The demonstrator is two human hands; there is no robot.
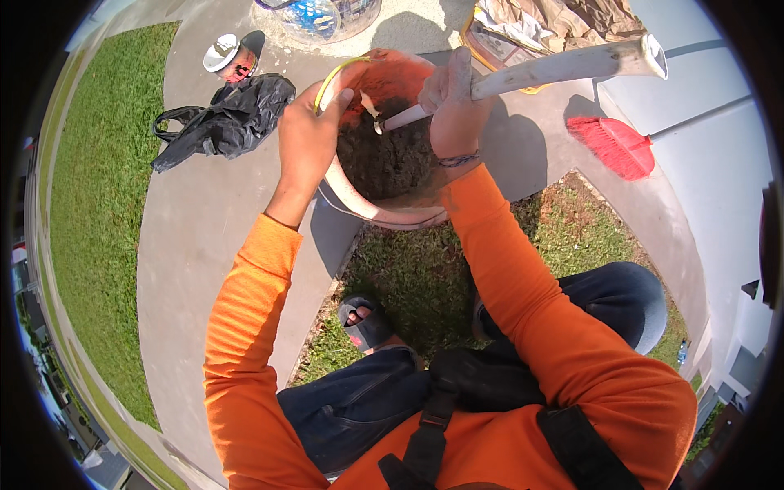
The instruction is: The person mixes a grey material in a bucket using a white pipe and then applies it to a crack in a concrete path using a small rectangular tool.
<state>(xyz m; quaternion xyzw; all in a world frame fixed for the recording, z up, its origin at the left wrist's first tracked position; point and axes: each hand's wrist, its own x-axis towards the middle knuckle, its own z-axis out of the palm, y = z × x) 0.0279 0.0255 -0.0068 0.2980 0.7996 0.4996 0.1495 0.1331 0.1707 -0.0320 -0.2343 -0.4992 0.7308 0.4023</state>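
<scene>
My left hand (310,143) grips the left rim of a pale, orange-lined bucket (384,214), its thumb by a yellow strip along the edge. Dark, lumpy material (384,163) fills the bottom. My right hand (457,110) is closed round a long whitish tube (563,72), which slants from the upper right down into the bucket. Its lower end is over the dark material, near a small pale piece whose nature I cannot make out.
A black plastic bag (224,122) and a small white can (229,57) lie left. A clear container (318,20) and crumpled brown paper (572,20) are behind. A red broom (608,147) is beside the white wall (678,139). My sandalled foot (363,322) rests below the bucket.
</scene>
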